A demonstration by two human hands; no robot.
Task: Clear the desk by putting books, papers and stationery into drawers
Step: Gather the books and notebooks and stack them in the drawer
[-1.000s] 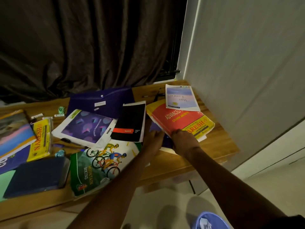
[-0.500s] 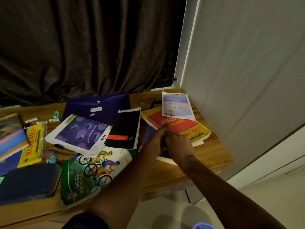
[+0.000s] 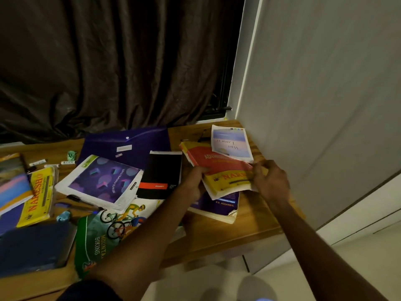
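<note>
Now the left grip [image 3: 193, 181] and right grip [image 3: 271, 180] each clutch 1 edge of the red book [image 3: 223, 167], newly tilted up off the purple book [image 3: 224, 203].

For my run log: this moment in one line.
left hand, right hand: grip thick red-and-yellow paperback book | pale printed sheet: on top

Left forearm [image 3: 138, 240] and right forearm [image 3: 314, 242] are extended forward, bare. Left hand [image 3: 193, 181] is curled round the left edge of the red-and-yellow book [image 3: 219, 165], thumb on top. Right hand [image 3: 271, 181] is clamped on its right edge, fingers bent.
</note>
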